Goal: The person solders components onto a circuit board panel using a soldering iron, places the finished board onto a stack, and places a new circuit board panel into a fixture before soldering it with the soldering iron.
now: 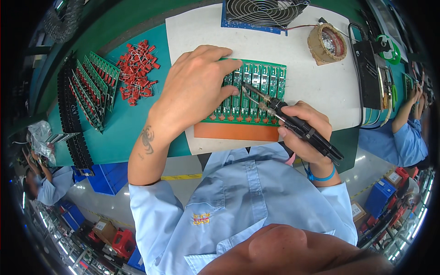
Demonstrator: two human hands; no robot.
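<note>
A green circuit board panel [266, 87], divided into several upright strips, lies on a white sheet in front of me. My left hand [197, 85] rests over its left part, fingers stretched and apart, with the thumb and index fingertips on the strips. This hand hides the panel's left end. My right hand [305, 130] is closed around a black soldering iron [311, 136], which has a thin metal feed tube beside its tip. The iron slants up and left, its tip at the strips near my left thumb. Whether it touches a joint is too small to tell.
An orange-brown strip [233, 131] lies along the panel's near edge. To the left are red components [137, 68] with wire leads and a black rack [73, 114] of upright boards. A fan [263, 11] stands behind; a round tub [327, 43] and black tool holder [369, 78] sit right.
</note>
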